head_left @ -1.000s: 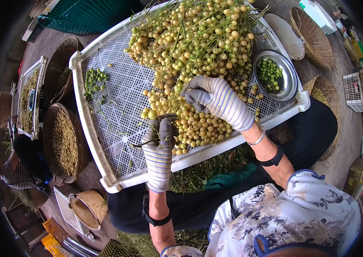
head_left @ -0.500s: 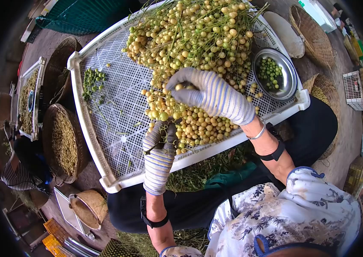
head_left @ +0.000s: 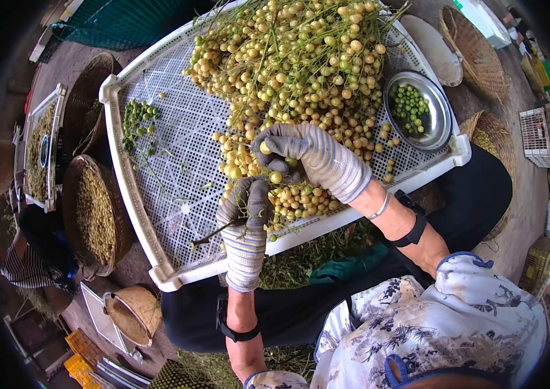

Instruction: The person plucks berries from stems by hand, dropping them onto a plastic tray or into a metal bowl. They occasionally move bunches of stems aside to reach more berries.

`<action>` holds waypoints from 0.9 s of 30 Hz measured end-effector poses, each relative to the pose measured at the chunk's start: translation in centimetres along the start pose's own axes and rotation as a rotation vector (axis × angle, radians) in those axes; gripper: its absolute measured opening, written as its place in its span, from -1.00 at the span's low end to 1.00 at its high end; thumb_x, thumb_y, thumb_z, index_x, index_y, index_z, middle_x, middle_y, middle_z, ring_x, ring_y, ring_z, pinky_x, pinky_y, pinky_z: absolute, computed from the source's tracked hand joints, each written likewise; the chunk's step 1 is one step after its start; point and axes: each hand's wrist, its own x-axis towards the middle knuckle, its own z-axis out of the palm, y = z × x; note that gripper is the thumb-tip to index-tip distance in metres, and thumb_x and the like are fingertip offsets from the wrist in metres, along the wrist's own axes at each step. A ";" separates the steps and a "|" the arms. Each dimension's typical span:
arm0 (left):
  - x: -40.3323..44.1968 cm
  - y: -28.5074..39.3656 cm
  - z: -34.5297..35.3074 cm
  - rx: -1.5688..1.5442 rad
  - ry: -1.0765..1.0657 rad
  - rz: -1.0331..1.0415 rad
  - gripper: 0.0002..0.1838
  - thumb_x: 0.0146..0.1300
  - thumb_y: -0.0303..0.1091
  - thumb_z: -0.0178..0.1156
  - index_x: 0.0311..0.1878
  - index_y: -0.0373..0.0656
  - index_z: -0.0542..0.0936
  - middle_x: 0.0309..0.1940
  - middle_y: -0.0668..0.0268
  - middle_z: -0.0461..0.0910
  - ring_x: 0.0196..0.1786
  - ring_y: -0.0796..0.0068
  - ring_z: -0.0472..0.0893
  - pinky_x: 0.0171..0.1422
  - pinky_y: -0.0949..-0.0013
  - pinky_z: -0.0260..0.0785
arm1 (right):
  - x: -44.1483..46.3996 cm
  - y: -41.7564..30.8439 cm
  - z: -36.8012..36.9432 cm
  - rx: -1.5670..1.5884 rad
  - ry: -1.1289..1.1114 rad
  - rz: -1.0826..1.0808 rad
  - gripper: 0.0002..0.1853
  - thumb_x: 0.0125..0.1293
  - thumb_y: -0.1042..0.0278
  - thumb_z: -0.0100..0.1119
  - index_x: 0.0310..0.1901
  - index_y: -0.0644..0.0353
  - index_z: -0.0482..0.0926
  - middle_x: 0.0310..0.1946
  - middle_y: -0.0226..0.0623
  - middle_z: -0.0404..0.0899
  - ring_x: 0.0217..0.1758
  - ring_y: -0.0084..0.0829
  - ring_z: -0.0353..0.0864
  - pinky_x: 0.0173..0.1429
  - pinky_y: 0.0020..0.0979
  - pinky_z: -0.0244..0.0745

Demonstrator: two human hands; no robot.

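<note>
My left hand (head_left: 244, 211), in a striped glove with grey fingers, is closed around a thin fruit stem (head_left: 220, 232) that pokes out toward the lower left. Close above it, my right hand (head_left: 317, 155), gloved alike, curls its fingers around a few small round yellow-green fruits (head_left: 276, 177). Both hands are over the front part of a white perforated tray (head_left: 187, 194). Behind them rises a heap of yellowish fruits on green stems (head_left: 288, 58). Loose fruits (head_left: 301, 202) lie just below my right hand.
A metal bowl (head_left: 440, 133) with green fruits sits at the tray's right side. Small green fruits (head_left: 140, 117) lie on its left. A wicker basket of fruits (head_left: 96, 211) stands at left, near a person in a striped top (head_left: 25, 266). Other baskets (head_left: 476, 52) are at right.
My right hand has come down and toward my left hand, its fingers now close to the left fingertips. My left hand has shifted slightly, and more of the stem shows beside it.
</note>
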 end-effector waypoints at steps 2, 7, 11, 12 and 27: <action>0.1 -0.1 -0.1 -0.041 0.009 -0.021 -0.79 0.40 -0.31 0.17 -0.09 -0.28 0.61 -0.49 0.47 0.49 -0.46 0.74 0.41 -0.38 0.60 0.25 | 0.6 0.5 -0.7 -0.147 -0.038 -0.192 -0.54 0.24 -0.14 0.29 -0.22 0.18 0.59 -0.47 -0.54 0.49 -0.38 -0.69 0.47 -0.25 -0.64 0.41; -0.1 0.1 0.6 -0.117 0.054 -0.072 -0.81 0.39 -0.32 0.17 -0.11 -0.27 0.61 -0.49 0.47 0.50 -0.45 0.75 0.41 -0.37 0.61 0.26 | -0.2 -0.1 -0.5 -0.336 -0.108 -0.114 -0.69 0.17 0.23 0.43 -0.18 0.26 0.61 -0.40 -0.44 0.59 -0.38 -0.62 0.51 -0.25 -0.58 0.42; -0.1 0.8 -0.4 -0.021 -0.085 -0.076 -0.82 0.39 -0.34 0.17 -0.14 -0.27 0.61 -0.50 0.50 0.49 -0.48 0.76 0.37 -0.39 0.62 0.23 | -0.3 0.5 -1.1 0.129 -0.057 0.071 -0.72 0.17 0.27 0.40 -0.18 0.26 0.60 -0.52 -0.47 0.53 -0.58 -0.70 0.39 -0.54 -0.65 0.19; -0.1 1.2 -0.4 0.018 -0.135 -0.077 -0.82 0.39 -0.34 0.17 -0.15 -0.27 0.61 -0.51 0.51 0.49 -0.49 0.76 0.36 -0.39 0.62 0.23 | 0.1 0.6 -1.6 0.220 -0.024 0.014 -0.69 0.20 0.18 0.37 -0.18 0.25 0.60 -0.53 -0.49 0.51 -0.58 -0.71 0.38 -0.53 -0.66 0.19; 0.0 -0.9 -1.3 0.568 -0.202 0.114 -0.65 0.15 -0.52 0.23 0.04 -0.36 0.58 -0.41 0.17 0.69 -0.37 0.48 0.67 -0.29 0.43 0.48 | -0.2 -0.8 -0.7 -0.136 -0.102 -0.019 -0.73 0.23 0.22 0.34 -0.21 0.28 0.65 -0.46 -0.43 0.61 -0.47 -0.65 0.49 -0.38 -0.61 0.38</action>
